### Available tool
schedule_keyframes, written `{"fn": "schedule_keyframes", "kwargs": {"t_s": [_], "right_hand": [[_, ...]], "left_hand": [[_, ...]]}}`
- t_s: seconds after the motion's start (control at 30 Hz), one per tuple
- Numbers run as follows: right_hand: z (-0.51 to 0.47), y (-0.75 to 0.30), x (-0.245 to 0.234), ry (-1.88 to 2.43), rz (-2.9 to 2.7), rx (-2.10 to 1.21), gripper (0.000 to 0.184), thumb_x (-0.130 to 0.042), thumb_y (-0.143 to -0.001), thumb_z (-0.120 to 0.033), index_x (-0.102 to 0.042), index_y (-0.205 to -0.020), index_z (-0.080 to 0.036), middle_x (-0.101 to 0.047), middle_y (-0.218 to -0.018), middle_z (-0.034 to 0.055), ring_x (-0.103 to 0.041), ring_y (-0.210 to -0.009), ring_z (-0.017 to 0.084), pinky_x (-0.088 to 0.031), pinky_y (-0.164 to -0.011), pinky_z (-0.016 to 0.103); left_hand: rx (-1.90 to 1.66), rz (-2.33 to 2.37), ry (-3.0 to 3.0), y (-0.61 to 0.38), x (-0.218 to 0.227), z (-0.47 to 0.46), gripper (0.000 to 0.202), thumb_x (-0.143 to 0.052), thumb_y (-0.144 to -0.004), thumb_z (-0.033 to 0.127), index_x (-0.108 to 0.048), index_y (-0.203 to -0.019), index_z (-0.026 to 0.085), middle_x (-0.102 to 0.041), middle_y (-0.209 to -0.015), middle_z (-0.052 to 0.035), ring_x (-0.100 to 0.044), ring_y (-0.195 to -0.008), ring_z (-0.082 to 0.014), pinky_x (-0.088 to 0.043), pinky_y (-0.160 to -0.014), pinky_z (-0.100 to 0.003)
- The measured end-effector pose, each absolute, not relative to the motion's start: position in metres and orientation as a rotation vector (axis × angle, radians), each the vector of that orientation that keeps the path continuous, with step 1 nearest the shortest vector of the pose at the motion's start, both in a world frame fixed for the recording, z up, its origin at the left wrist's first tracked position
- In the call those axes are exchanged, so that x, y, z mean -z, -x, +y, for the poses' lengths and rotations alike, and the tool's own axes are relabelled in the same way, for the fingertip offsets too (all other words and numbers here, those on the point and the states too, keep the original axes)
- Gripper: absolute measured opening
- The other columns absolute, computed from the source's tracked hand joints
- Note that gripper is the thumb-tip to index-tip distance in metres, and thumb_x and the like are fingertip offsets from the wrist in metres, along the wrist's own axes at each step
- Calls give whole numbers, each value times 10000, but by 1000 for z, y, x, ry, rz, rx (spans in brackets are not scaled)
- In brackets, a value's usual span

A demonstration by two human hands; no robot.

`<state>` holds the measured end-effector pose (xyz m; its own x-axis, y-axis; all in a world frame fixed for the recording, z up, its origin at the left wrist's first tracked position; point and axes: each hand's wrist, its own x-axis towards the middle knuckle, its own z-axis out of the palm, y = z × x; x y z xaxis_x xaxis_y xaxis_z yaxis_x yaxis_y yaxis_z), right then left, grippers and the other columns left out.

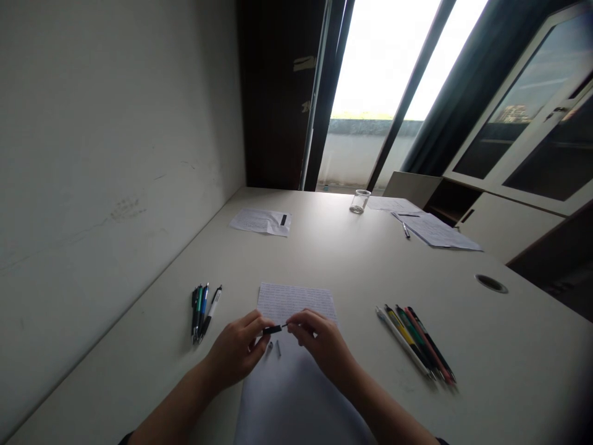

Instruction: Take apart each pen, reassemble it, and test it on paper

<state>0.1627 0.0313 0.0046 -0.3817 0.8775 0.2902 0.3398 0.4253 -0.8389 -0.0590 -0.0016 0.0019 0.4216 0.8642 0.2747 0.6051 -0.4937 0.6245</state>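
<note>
Spanning both hands, the black pen part sits pinched between left hand and right hand.

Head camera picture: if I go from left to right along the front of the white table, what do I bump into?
Bunch of green, blue and white click pens → left hand → small black pen part → right hand → row of yellow, green and red pens → round grey cable hole.

Short black plastic pen barrel was solid black. White paper sheet had dense grey handwriting lines. Left bunch of plastic pens was green, blue, white-black; right bunch of plastic pens white, yellow, green, red. Counter was plain off-white.
</note>
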Motion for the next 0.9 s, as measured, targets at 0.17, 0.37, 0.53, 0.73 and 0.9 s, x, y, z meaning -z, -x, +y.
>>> {"fn": "schedule_keyframes", "kwargs": {"t_s": [0.17,0.37,0.53,0.73,0.9], "right_hand": [[35,-168,-1,1045,-1723,-1057,139,-626,-899,-317,-670,-860,-191,-620,-727,2,-567,-599,128,-455,-579,244],[34,-168,-3,1035,-1712,-1007,149,-636,-896,-329,-674,-849,-194,-613,-718,0,-539,-598,125,-441,-572,243],[28,-163,-8,973,-1917,-880,138,-641,-900,-297,-701,-822,-199,-614,-724,8,-532,-629,130,-423,-598,249],[28,-162,-6,995,-1925,-869,113,-652,-893,-267,-703,-816,-202,-616,-717,2,-535,-633,130,-415,-604,246],[29,-162,-2,1016,-1866,-940,114,-655,-890,-288,-698,-827,-203,-598,-707,-8,-526,-606,123,-407,-581,248]], "left_hand": [[-824,1267,-2231,60,-2,-1,195,-475,-932,133,-567,-1087,206,-599,-990,-28,-547,-670,-108,-469,-617,-216],[-851,1261,-2212,60,2,-1,188,-478,-935,137,-573,-1083,204,-604,-1001,-31,-552,-668,-104,-474,-605,-209],[-856,1204,-2252,59,1,-2,215,-496,-934,137,-594,-1107,218,-608,-982,-34,-572,-716,-119,-487,-662,-229],[-879,1177,-2258,59,-1,-1,222,-481,-965,167,-603,-1142,225,-616,-988,-46,-587,-770,-135,-501,-713,-249],[-928,1170,-2244,60,1,0,225,-495,-959,166,-604,-1146,228,-613,-981,-47,-586,-749,-130,-505,-684,-236]]}}
